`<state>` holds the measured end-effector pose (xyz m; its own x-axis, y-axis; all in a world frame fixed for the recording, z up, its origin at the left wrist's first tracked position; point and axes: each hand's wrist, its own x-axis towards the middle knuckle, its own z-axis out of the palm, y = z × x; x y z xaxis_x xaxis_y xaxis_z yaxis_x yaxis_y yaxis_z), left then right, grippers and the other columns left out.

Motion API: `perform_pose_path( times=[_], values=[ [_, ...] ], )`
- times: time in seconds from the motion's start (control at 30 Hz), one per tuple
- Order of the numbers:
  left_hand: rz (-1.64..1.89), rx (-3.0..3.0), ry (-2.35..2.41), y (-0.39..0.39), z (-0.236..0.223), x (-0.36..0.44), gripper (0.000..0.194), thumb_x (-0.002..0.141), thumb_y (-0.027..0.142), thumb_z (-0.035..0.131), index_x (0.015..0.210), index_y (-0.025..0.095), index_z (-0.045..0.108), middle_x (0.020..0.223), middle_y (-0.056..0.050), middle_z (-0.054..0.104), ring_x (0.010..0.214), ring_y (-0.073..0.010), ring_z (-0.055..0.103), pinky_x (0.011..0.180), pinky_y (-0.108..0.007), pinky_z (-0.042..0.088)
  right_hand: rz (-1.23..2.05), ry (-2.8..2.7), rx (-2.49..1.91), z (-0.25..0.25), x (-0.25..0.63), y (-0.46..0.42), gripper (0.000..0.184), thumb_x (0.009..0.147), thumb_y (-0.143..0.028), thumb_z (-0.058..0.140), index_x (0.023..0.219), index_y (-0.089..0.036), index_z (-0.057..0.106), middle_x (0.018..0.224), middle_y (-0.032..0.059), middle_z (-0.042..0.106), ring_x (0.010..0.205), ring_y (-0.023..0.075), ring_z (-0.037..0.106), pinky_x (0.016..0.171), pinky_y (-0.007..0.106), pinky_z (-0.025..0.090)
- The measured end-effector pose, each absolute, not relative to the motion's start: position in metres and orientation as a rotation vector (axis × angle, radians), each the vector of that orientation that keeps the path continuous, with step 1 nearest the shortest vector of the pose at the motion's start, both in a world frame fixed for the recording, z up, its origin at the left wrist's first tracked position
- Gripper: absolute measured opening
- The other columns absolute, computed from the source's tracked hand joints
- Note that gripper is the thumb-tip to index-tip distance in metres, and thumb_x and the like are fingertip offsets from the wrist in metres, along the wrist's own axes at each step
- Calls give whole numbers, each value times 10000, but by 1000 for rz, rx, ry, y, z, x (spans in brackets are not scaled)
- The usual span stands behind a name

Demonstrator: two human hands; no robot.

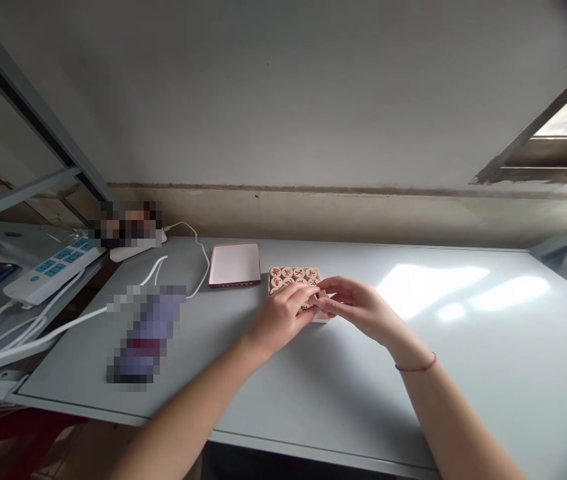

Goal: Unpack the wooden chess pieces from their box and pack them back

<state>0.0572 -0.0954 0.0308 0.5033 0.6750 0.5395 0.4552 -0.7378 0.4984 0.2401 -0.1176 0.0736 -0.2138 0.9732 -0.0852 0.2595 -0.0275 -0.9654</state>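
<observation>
A small open box (321, 318) holds rows of round wooden xiangqi pieces (288, 273) with red characters facing up. My left hand (279, 317) reaches over the front left of the box, its fingers held together and its thumb beneath them. From the right, my right hand (358, 303) curls its fingers and thumb together at the box's right side. The fingertips of both hands meet there, and what lies between them is hidden. Left of the box, its shallow lid (234, 265) lies with the pale inside facing up.
A blurred-out purple object (149, 337) lies on the left of the grey table (283, 407). White cables (78, 325) run to a power strip (58, 263) at the far left. A wall (283, 120) stands behind the table, and metal frame bars (28, 100) rise at the left.
</observation>
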Motion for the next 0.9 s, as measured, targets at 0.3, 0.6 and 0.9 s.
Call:
perform_pose_path(
  times=[0.3, 0.6, 0.9],
  values=[
    [1006, 2542, 1022, -95, 36, 59, 15, 819, 205, 584, 829, 201, 575, 894, -9, 675, 933, -169, 625, 861, -322, 461, 1064, -1262, -1419, 76, 255, -114, 463, 681, -550, 697, 964, -189, 633, 1094, 125, 659, 858, 210, 644, 776, 385, 555],
    [748, 2810, 1021, -100, 27, 69, 209, 924, 306, 483, 806, 217, 631, 951, 1, 694, 997, -182, 563, 872, -369, 373, 1084, -1365, -1483, 78, 252, -118, 420, 726, -503, 660, 999, -185, 629, 941, 96, 691, 830, 226, 663, 688, 344, 547],
    [658, 2900, 1020, -98, 22, 62, 248, 827, 404, 591, 1017, 254, 647, 1199, -56, 570, 1105, -260, 464, 907, -430, 361, 962, -1856, -1572, 82, 245, -126, 180, 785, -331, 554, 938, -245, 593, 893, 34, 675, 723, 167, 667, 637, 289, 541]
  ],
)
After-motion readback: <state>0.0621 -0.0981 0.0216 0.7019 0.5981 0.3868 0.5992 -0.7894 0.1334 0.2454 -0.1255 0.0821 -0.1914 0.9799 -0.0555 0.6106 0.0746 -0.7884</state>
